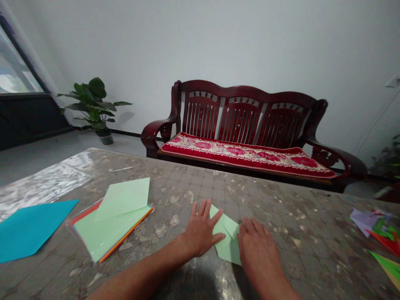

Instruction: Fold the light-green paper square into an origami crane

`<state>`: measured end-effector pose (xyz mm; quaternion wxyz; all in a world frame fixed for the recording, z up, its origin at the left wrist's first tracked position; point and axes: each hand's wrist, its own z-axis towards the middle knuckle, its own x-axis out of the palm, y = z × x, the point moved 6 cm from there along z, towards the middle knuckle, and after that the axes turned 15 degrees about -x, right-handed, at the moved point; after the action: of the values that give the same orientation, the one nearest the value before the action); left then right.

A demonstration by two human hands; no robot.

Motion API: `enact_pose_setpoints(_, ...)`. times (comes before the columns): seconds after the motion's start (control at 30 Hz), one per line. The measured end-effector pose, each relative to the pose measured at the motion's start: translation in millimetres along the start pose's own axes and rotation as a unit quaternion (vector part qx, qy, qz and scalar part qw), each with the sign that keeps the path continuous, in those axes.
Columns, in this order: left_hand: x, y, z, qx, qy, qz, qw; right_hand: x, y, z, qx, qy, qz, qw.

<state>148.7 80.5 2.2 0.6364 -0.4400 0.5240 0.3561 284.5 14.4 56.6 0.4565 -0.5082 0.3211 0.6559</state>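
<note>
A pale green sheet of paper [229, 239], partly folded, lies on the table between my two hands. One fold edge runs slanting across its middle. My left hand [203, 229] rests on its left side with the fingers spread and the thumb reaching over the paper. At the right edge, my right hand [258, 246] presses down with fingers bent and held together; the thumb and fingertips are mostly hidden. The paper's right margin disappears under that hand.
Left of my hands, a loose pale green sheet [125, 198] lies on a pack of coloured paper [103, 235]. A blue sheet [34, 227] sits farther left. Folded coloured paper pieces [381, 229] lie at the far right. Beyond the patterned table [175, 183] stands a wooden bench [240, 112].
</note>
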Motion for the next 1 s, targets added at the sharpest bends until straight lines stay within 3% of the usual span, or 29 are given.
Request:
enact_pose_setpoints(0.1, 1.9, -10, -5, -0.056, -0.011, 0.003, 0.998, -9, 8, 19, -0.003, -0.048, 0.071, 0.996)
enact_pose_setpoints(0.2, -6.9, -13, -10, -0.08, -0.012, 0.005, 0.997, 7, 13, 28, -0.002, -0.079, 0.148, 0.986)
enact_pose_setpoints(0.33, -30.1, 6, -8, -0.03, 0.044, -0.009, 0.999, 28, 12, 25, -0.001, -0.077, 0.115, 0.99)
enact_pose_setpoints(0.5, -52.2, 42, 11, 0.067, 0.088, -0.141, 0.984, 28, 16, 32, 0.014, -0.016, 0.045, 0.999)
enact_pose_setpoints(0.87, -36.3, 56, 27, 0.087, 0.08, -0.193, 0.974, 30, 15, 38, 0.033, -0.016, 0.048, 0.998)
enact_pose_setpoints(1.0, -38.9, 54, 26, 0.06, 0.078, -0.175, 0.98, 32, 11, 38, 0.041, -0.006, 0.061, 0.997)
